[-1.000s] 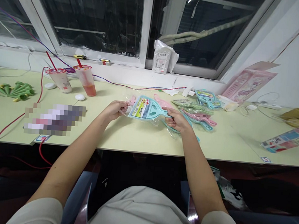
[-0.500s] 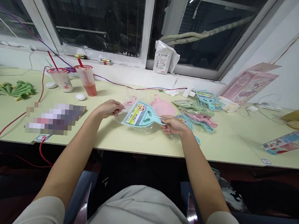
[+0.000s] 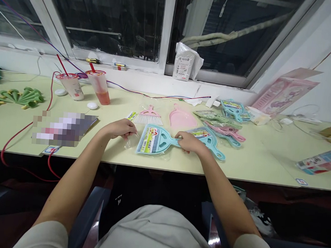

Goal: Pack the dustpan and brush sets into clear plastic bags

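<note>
A blue toy dustpan-and-brush set (image 3: pixel 162 142) with a printed label lies in a clear bag near the table's front edge. My right hand (image 3: pixel 191 142) is closed around its handle. My left hand (image 3: pixel 122 129) pinches the loose end of the clear plastic bag (image 3: pixel 130 141) on the other side. Behind the set are a pink brush (image 3: pixel 149 114) with white bristles and a pink dustpan (image 3: pixel 183 117). Another bagged blue set (image 3: pixel 213 146) lies beside my right hand, partly hidden by it.
Bagged green, pink and blue sets (image 3: pixel 224 129) are piled on the right, with more blue sets (image 3: pixel 234 109) behind. Two drink cups (image 3: pixel 100 89) with red straws stand at the left, near green plastic parts (image 3: pixel 28 98). A pink box (image 3: pixel 286 93) leans at the back right.
The bagged blue set has come down and toward me, from above the pink brush to near the table's front edge. The pink brush is now uncovered. Both hands keep their hold.
</note>
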The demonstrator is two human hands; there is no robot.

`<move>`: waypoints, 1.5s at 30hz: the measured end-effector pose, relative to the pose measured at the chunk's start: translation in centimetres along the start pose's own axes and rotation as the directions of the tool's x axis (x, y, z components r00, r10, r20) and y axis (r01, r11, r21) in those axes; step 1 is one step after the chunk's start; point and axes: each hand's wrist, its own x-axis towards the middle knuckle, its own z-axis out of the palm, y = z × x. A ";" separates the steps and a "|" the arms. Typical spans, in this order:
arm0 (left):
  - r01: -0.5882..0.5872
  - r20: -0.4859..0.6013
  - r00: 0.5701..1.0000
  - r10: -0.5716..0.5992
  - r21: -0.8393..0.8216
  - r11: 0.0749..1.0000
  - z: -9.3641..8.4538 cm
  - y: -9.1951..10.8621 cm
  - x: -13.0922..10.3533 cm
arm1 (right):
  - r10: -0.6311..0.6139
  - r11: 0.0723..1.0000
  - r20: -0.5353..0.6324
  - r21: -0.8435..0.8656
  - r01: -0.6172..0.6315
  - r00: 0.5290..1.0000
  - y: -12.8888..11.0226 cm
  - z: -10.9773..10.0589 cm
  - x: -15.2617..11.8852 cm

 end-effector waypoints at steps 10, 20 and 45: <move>0.042 -0.448 0.828 0.336 0.649 0.760 4.9 2.7 -2.7 | -0.214 0.893 -0.304 -0.447 0.059 0.928 -3.6 0.6 -1.6; 0.105 -0.353 0.928 0.121 0.559 0.822 6.4 1.8 0.3 | -0.725 0.673 -0.157 -0.370 0.641 0.670 -4.8 5.4 1.5; -0.055 -0.314 0.918 0.243 0.506 0.861 6.8 -0.3 0.5 | -0.803 0.468 0.067 -0.545 0.696 0.592 -7.6 4.9 8.3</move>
